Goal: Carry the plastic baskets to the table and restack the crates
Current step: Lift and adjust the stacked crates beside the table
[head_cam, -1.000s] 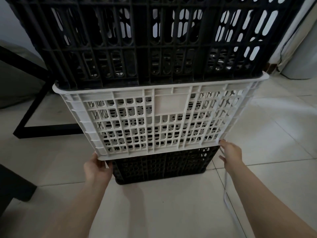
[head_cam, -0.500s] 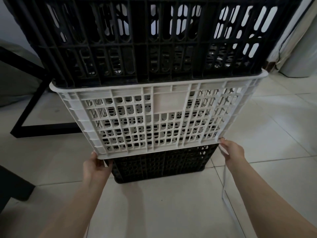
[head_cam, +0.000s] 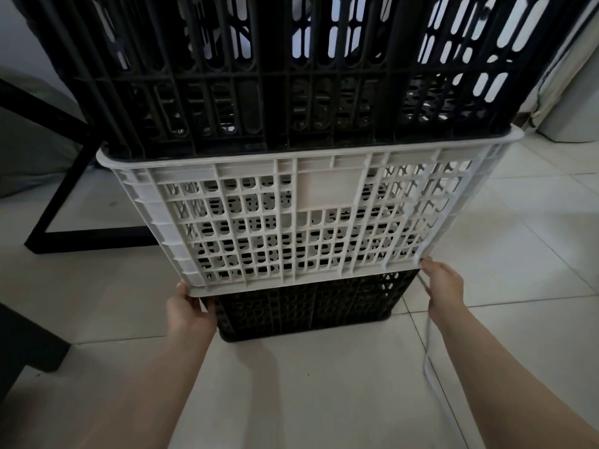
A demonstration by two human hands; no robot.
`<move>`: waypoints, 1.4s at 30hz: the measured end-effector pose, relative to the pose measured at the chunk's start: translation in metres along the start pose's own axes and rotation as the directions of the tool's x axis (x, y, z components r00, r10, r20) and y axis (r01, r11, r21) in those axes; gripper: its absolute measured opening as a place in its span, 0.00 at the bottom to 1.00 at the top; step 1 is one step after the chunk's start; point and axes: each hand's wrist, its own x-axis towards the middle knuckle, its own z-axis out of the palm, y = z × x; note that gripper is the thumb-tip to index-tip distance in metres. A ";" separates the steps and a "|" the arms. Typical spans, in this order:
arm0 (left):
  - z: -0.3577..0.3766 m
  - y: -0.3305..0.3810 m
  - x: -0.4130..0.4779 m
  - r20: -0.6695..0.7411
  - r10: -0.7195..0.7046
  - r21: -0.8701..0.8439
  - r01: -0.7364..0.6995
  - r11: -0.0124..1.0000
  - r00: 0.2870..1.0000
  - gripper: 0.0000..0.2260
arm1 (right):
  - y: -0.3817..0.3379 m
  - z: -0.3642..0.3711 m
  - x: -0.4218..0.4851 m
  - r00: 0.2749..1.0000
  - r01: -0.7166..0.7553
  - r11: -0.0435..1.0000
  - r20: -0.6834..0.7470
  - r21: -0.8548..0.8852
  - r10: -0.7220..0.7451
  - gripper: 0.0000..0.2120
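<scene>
Three plastic crates stand stacked on the tiled floor. A tall black crate (head_cam: 275,76) sits in a white crate (head_cam: 308,222), which rests on a smaller black crate (head_cam: 311,306) at the bottom. My left hand (head_cam: 189,314) grips the white crate's lower left corner, fingers hidden under its base. My right hand (head_cam: 444,286) holds the lower right corner, fingertips curled at the bottom edge.
A black metal table frame (head_cam: 61,205) stands on the floor at the left. A dark object (head_cam: 26,348) fills the lower left edge. A white cord (head_cam: 429,351) trails over the tiles below my right hand. A grey bin (head_cam: 573,102) is at the far right.
The view has shifted slightly, so the stack sits a little further right and higher in frame. Both hands stay at the white crate's bottom corners.
</scene>
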 end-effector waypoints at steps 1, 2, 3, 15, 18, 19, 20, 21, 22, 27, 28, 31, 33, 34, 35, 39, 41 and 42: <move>0.001 -0.002 -0.002 -0.007 0.007 0.008 -0.006 1.000 1.000 0.07 | -0.001 -0.001 0.001 1.000 0.001 1.000 0.009 -0.021 0.000 0.04; 0.001 -0.003 -0.002 -0.014 0.012 0.016 -0.012 1.000 1.000 0.08 | -0.003 0.000 0.002 1.000 -0.002 0.999 0.021 -0.035 0.003 0.04; 0.001 -0.003 -0.002 -0.018 0.016 0.026 -0.016 1.000 1.000 0.08 | -0.003 -0.001 0.004 1.000 -0.002 0.999 0.031 -0.052 0.004 0.06; -0.007 0.007 0.001 0.075 0.012 0.040 -0.015 0.999 0.997 0.09 | -0.008 -0.007 0.010 0.996 -0.080 0.991 0.052 0.107 0.075 0.06; -0.006 0.008 0.006 0.088 0.018 0.039 -0.021 0.999 0.996 0.08 | -0.005 -0.010 0.012 0.994 -0.075 0.980 0.087 0.184 0.060 0.04; -0.006 0.007 0.006 0.076 0.021 0.043 -0.024 0.999 0.997 0.08 | -0.004 -0.011 0.013 0.993 -0.078 0.973 0.103 0.216 0.056 0.03; -0.005 0.006 0.006 0.067 0.025 0.044 -0.028 0.999 0.997 0.08 | -0.004 -0.012 0.013 0.992 -0.079 0.969 0.111 0.236 0.054 0.03; -0.004 0.006 0.006 0.056 0.028 0.042 -0.031 0.999 0.998 0.08 | -0.003 -0.012 0.013 0.992 -0.078 0.968 0.112 0.238 0.052 0.02; -0.003 0.005 0.006 0.045 0.034 0.043 -0.036 0.998 0.998 0.08 | -0.004 -0.012 0.011 0.993 -0.073 0.971 0.111 0.228 0.048 0.02; -0.005 0.000 0.011 0.032 0.067 0.098 -0.069 0.993 0.997 0.06 | -0.003 -0.011 0.005 0.997 -0.047 0.988 0.066 0.145 0.038 0.03; -0.005 -0.003 0.010 0.029 0.079 0.115 -0.081 0.990 0.996 0.06 | -0.002 -0.011 0.005 0.998 -0.046 0.988 0.059 0.146 0.037 0.03; -0.003 -0.011 0.008 -0.017 0.121 0.176 -0.116 0.977 0.993 0.09 | -0.001 -0.009 0.003 0.998 -0.044 0.989 0.053 0.143 0.036 0.04; -0.004 -0.018 0.012 -0.066 0.205 0.261 -0.182 0.948 0.976 0.11 | -0.001 -0.009 0.003 0.998 -0.050 0.987 0.053 0.154 0.042 0.05; -0.004 -0.020 0.013 -0.091 0.263 0.326 -0.220 0.919 0.961 0.14 | -0.001 -0.008 0.004 0.997 -0.055 0.985 0.055 0.161 0.046 0.05; -0.004 -0.021 0.014 -0.121 0.323 0.396 -0.253 0.883 0.938 0.19 | -0.001 -0.007 0.003 0.997 -0.057 0.986 0.062 0.156 0.047 0.04; -0.021 -0.026 0.052 -0.071 0.448 0.552 -0.339 0.762 0.891 0.25 | 0.000 -0.009 0.007 0.999 -0.013 0.996 0.039 0.093 0.009 0.07; -0.020 -0.028 0.034 0.044 0.476 0.672 -0.378 0.636 0.878 0.27 | -0.002 -0.010 0.008 0.998 -0.006 0.993 0.058 0.117 -0.001 0.13; -0.016 -0.028 0.014 0.097 0.473 0.724 -0.388 0.570 0.876 0.29 | -0.003 -0.009 0.008 0.997 -0.006 0.992 0.082 0.126 -0.004 0.17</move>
